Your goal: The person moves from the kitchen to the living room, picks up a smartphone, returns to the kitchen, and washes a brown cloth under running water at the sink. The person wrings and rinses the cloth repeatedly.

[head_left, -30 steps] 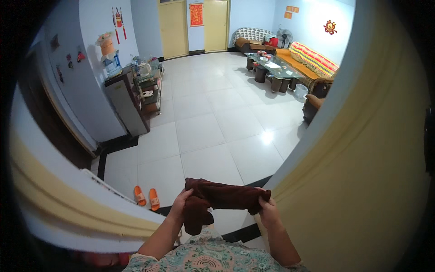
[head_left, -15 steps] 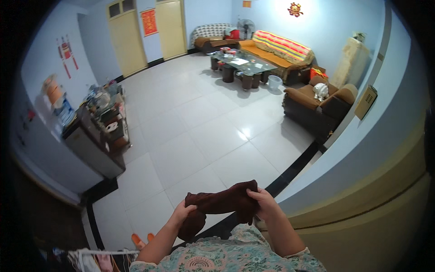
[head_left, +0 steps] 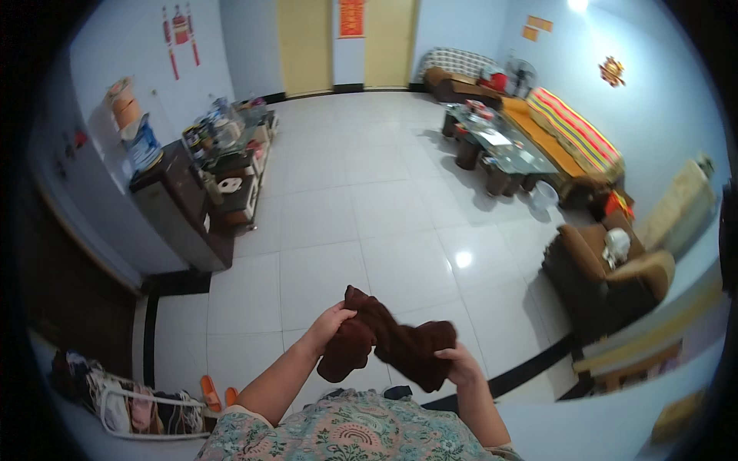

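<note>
A dark brown cloth (head_left: 400, 344) is stretched between my two hands, in front of my body and above the tiled floor. Its exact kind does not show; it is bunched in the middle, and a fold droops beneath its left end. My left hand (head_left: 330, 324) pinches the upper left part, thumb on top. At the lower right end my right hand (head_left: 460, 364) is closed on the cloth's edge, with the thumb in front. The fingers behind the fabric are partly hidden.
At lower left stand a shoe rack (head_left: 154, 411) and orange slippers (head_left: 210, 393). A dark cabinet (head_left: 181, 203) lines the left wall. Ahead on the right are a glass coffee table (head_left: 511, 154), a sofa (head_left: 538, 127), a white bin (head_left: 544, 197) and a brown armchair (head_left: 607, 265).
My view has swung left, bringing the shoe rack further into sight. The right end of the cloth has dropped with my right hand, while the left end has risen and the middle has bunched.
</note>
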`<state>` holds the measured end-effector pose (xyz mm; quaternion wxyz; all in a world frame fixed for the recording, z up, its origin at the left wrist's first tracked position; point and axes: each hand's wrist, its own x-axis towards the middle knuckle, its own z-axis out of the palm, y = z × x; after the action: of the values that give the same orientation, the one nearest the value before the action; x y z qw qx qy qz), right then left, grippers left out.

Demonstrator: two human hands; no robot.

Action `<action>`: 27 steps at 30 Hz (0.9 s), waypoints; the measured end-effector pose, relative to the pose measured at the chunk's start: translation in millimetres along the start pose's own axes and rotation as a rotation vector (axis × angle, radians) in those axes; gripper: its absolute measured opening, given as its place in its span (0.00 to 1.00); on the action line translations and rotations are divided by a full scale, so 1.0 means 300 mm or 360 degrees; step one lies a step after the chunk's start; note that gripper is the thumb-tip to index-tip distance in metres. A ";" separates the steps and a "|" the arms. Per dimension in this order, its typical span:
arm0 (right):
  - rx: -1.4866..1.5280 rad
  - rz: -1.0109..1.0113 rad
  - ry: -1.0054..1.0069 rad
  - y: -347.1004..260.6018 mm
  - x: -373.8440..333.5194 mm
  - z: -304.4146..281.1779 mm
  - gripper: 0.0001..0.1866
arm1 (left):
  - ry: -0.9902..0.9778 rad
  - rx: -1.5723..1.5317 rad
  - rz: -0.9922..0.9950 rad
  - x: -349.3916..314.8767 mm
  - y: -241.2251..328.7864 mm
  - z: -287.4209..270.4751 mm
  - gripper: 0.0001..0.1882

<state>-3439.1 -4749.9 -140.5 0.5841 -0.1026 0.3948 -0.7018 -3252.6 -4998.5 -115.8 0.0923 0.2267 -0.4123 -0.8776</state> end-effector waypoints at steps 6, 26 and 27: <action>-0.0343 0.0261 0.0432 -0.254 0.345 -0.134 0.22 | 0.0284 0.0220 0.0117 0.138 0.198 -0.081 0.17; -0.0425 -0.0140 0.0469 -0.816 1.503 0.020 0.20 | 0.0189 0.0388 0.0127 1.287 1.001 -0.628 0.18; -0.0397 -0.0175 0.0410 -0.863 1.525 0.013 0.21 | 0.0161 0.0368 0.0128 1.351 1.039 -0.635 0.17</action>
<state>-3763.7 -5162.1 -108.4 0.4722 -0.1049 0.5440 -0.6857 -3526.9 -5470.1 -113.9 0.1214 0.2629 -0.5142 -0.8073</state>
